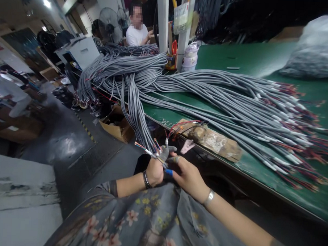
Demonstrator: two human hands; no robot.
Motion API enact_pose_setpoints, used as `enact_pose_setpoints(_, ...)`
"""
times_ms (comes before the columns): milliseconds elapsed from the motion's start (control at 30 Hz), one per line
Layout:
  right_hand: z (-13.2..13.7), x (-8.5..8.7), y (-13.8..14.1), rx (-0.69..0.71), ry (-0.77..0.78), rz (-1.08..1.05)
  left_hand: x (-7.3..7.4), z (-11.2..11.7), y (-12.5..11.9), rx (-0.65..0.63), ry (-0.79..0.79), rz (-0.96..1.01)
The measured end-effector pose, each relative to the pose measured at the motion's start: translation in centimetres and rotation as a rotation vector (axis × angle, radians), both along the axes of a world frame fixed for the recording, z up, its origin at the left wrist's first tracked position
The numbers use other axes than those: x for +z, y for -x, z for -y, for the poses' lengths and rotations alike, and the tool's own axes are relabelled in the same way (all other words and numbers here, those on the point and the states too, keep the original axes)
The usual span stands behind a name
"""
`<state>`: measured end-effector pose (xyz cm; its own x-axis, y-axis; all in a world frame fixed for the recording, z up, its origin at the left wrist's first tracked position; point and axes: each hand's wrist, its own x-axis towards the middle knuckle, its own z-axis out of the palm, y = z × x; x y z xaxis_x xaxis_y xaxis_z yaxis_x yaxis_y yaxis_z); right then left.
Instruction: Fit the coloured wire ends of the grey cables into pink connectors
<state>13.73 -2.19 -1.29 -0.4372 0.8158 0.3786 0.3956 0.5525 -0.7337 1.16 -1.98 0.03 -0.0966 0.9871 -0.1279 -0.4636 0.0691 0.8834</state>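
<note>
My left hand (155,170) is closed round grey cables (138,118) that hang down from the bench edge. Their stripped ends, with white sleeves and thin coloured wires (143,147), stick out by the fingers. One white-sleeved end (167,141) points upward with dark red wires. Grey coverings wrap some of the left fingers. Against the left fingertips is my right hand (190,176), its thumb and forefinger bent in towards the cables; blue tape wraps the thumb. What lies between the right fingertips is too small to make out.
A thick pile of grey cables (209,88) lies along the green bench (264,62). At its front edge sits a taped cardboard piece (217,141). An open cardboard box (116,124) stands on the floor below. A person in white (136,33) works beyond a post; a plastic bag (316,46) is at right.
</note>
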Motion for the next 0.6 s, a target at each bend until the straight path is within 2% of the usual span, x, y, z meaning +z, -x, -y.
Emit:
enact_pose_setpoints(100, -0.1, -0.1, 0.7, 0.041, -0.013, 0.023, -0.1, 0.2, -0.1, 0.042, 0.013, -0.062)
enact_pose_setpoints(200, 0.0, 0.0, 1.1, 0.078, 0.045, -0.067, -0.1, 0.5, 0.2, 0.004, 0.013, -0.183)
enact_pose_setpoints(400, -0.1, -0.3, 0.7, 0.105, 0.311, -0.199, 0.2, 0.6, 1.5, -0.263, -0.105, -0.477)
enact_pose_setpoints(600, 0.1, -0.4, 0.3, 0.157, 0.404, -0.276, 0.0, 0.4, 3.0, -0.511, -0.218, -0.592)
